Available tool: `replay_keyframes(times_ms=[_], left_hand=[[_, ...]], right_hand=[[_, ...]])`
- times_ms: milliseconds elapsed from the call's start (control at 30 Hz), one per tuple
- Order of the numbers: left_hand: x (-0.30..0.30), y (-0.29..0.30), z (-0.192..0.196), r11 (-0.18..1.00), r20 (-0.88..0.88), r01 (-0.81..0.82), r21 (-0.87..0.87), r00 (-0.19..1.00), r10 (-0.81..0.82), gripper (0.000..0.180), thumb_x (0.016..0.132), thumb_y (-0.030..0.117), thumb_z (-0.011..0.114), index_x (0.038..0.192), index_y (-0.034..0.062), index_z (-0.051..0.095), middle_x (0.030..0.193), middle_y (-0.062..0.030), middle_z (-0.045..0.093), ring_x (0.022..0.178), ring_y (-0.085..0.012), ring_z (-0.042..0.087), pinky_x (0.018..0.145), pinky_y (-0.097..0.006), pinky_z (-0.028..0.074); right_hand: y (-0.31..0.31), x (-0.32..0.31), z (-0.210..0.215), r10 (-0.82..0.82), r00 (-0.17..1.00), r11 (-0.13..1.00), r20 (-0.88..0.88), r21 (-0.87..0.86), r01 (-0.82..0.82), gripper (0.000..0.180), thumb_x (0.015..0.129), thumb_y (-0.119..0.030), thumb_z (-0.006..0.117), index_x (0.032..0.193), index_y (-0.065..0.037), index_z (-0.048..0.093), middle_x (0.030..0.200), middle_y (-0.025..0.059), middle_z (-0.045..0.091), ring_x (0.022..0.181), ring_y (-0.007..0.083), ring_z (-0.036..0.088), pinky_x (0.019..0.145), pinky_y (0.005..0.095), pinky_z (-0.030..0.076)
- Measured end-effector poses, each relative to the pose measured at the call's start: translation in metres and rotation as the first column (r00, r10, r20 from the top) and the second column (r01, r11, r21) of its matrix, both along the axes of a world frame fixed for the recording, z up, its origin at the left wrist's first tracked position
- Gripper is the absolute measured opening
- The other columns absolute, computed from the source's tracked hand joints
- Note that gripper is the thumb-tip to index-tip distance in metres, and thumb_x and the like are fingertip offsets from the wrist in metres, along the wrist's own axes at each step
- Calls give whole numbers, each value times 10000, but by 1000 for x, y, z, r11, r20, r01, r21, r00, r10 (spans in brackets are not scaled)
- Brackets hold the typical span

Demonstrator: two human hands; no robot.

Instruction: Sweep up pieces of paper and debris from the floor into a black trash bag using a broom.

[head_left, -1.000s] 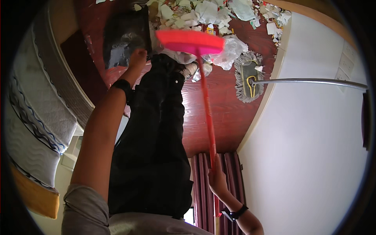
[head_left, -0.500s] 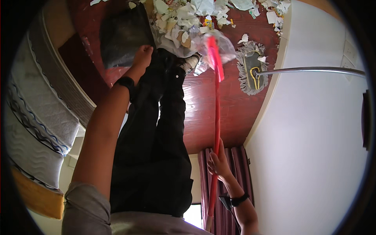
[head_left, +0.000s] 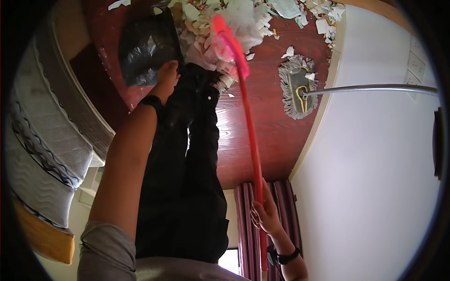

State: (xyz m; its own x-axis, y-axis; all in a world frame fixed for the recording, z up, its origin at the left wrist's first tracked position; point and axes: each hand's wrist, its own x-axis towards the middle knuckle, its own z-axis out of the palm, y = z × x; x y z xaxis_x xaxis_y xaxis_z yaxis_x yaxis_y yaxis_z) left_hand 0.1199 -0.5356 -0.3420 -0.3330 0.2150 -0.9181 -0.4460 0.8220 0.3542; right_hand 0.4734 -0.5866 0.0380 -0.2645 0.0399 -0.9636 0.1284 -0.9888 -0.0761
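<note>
Beyond the right hand (head_left: 265, 213), clamped round its red handle, the pink broom (head_left: 243, 93) reached into the paper scraps (head_left: 211, 28) (a torn heap); the left hand (head_left: 165, 79) gripped a black bag (head_left: 143, 51) beside them.

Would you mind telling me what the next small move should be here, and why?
Probably a short pull of the pink broom toward the black bag. The right hand grips the handle low, the broom head sits in the paper scraps, and the left hand holds the bag's edge beside that pile, so the scraps lie close to the bag.
</note>
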Motion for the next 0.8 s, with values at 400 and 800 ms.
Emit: replay_keyframes(times_ms=[400, 800], left_hand=[[-13, -18, -7, 994, 6, 108, -24, 994, -108, 252, 868, 277, 594, 1035, 89, 584, 851, -6, 551, 617, -122, 537, 582, -267, 496], [-11, 7, 10, 975, 222, -114, 190, 973, 70, 200, 857, 217, 605, 997, 75, 598, 838, -5, 564, 770, -114, 532, 706, -287, 469]], right_hand=[[-35, 10, -93, 544, 612, 622, 574, 213, -753, 748, 836, 5, 399, 1413, -62, -73, 573, 216, 532, 446, 336, 547, 419, 399, 421], [-33, -53, -58, 768, 584, 468, 263, 392, -792, 776, 780, 50, 443, 1415, -19, 2, 824, 283, 575, 719, 411, 604, 629, 456, 485]])
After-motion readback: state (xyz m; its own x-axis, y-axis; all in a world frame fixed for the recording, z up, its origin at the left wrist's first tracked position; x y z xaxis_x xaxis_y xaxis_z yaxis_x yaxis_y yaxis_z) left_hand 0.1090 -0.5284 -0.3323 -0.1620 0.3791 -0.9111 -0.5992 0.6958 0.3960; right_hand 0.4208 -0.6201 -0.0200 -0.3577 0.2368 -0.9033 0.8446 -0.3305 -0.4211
